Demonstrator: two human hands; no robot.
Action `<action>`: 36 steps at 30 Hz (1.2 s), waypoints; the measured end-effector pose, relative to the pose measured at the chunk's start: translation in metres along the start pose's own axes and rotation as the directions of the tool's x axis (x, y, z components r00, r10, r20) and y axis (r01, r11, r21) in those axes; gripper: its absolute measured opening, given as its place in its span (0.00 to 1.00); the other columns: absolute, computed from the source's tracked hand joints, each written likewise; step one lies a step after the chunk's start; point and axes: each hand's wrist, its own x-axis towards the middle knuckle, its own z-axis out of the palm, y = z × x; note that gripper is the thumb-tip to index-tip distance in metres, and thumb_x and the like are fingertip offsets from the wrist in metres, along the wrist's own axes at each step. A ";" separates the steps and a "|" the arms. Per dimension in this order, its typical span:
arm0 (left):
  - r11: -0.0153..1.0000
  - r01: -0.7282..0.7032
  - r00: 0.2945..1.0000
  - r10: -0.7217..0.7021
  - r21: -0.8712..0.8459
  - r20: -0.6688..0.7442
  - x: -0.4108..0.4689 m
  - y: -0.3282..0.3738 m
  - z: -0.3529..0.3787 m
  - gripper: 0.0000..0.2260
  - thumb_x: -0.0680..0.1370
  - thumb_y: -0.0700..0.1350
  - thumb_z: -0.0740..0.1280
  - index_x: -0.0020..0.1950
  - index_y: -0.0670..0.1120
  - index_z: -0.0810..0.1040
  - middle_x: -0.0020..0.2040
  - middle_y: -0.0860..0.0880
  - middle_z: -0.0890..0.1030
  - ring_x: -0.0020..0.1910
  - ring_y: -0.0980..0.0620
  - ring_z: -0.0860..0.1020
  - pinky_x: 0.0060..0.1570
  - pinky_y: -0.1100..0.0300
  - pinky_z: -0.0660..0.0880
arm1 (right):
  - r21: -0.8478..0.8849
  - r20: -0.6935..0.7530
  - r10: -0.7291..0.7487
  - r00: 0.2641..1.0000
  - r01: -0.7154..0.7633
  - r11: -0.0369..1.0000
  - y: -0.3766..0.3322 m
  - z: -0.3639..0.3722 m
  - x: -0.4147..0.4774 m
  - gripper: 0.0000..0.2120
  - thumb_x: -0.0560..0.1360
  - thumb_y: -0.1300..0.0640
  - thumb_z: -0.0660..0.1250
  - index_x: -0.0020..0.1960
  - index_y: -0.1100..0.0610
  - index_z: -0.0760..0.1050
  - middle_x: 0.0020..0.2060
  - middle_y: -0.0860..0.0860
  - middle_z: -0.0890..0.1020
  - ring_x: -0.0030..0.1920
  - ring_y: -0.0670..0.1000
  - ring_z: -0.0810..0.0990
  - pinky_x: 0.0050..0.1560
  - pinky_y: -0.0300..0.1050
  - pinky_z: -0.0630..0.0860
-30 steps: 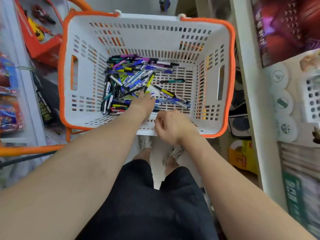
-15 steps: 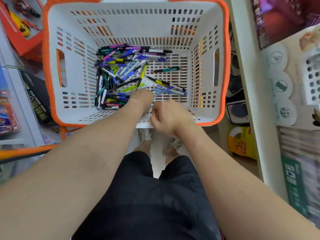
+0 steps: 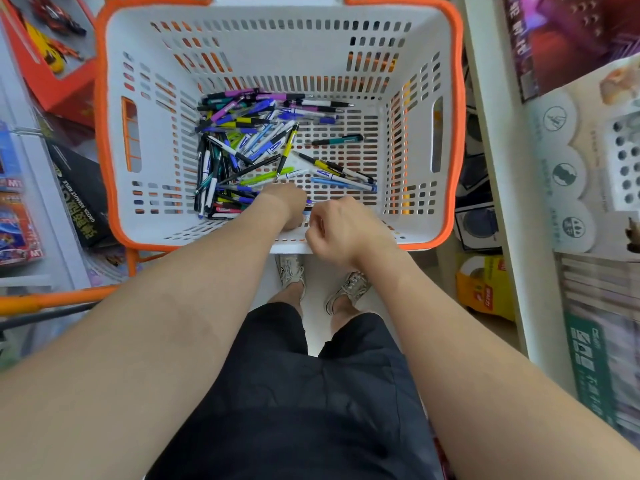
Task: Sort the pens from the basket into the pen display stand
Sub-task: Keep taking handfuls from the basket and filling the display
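A white basket [image 3: 420, 46] with an orange rim stands in front of me. Several pens [image 3: 242, 147] lie piled on its floor, mostly on the left side. A teal pen [image 3: 337, 139] lies apart on the right. My left hand [image 3: 282, 204] reaches down to the near edge of the pile, and its fingers are hidden under the hand. Just to its right, at the basket's near wall, is my right hand [image 3: 337, 228] with its fingers curled. A blue pen end [image 3: 309, 202] shows between the two hands. The white pen display stand [image 3: 623, 161] with round holes is on the shelf at the right.
A white shelf upright [image 3: 491, 168] runs along the right of the basket. Boxes of goods [image 3: 485, 289] sit low on the right. Red toy packs [image 3: 52, 53] and a black box [image 3: 81, 199] line the left. An orange cart bar [image 3: 52, 299] crosses the lower left.
The view has tipped so that the basket sits higher in the frame. Both hands stay at the near side of the pile, and my right hand has drawn closer to my left.
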 end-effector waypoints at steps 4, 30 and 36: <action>0.991 -0.012 0.996 0.023 -0.130 0.085 -0.005 0.001 -0.002 0.14 0.83 0.49 0.59 0.67 0.48 0.74 0.64 0.45 0.80 0.61 0.42 0.78 0.61 0.43 0.71 | -0.013 -0.003 0.005 1.000 -0.005 1.000 0.000 0.000 -0.001 0.11 0.74 0.50 0.59 0.36 0.54 0.72 0.29 0.50 0.73 0.33 0.57 0.75 0.32 0.47 0.66; 0.909 -0.070 0.965 -0.043 -0.411 -0.259 -0.038 -0.014 -0.013 0.12 0.74 0.47 0.75 0.42 0.48 0.72 0.41 0.44 0.78 0.38 0.43 0.77 0.37 0.50 0.73 | 0.004 -0.081 0.082 0.993 -0.082 0.997 -0.007 -0.005 -0.007 0.15 0.71 0.47 0.55 0.41 0.53 0.77 0.36 0.54 0.83 0.37 0.59 0.79 0.37 0.52 0.77; 0.716 -0.189 0.887 -0.170 -0.672 -0.430 -0.050 -0.017 -0.027 0.12 0.76 0.45 0.76 0.49 0.40 0.76 0.40 0.42 0.77 0.35 0.44 0.73 0.37 0.50 0.70 | -0.020 -0.160 0.102 0.982 -0.107 0.994 -0.010 -0.008 -0.016 0.14 0.74 0.50 0.57 0.44 0.56 0.78 0.38 0.54 0.83 0.38 0.60 0.79 0.36 0.52 0.75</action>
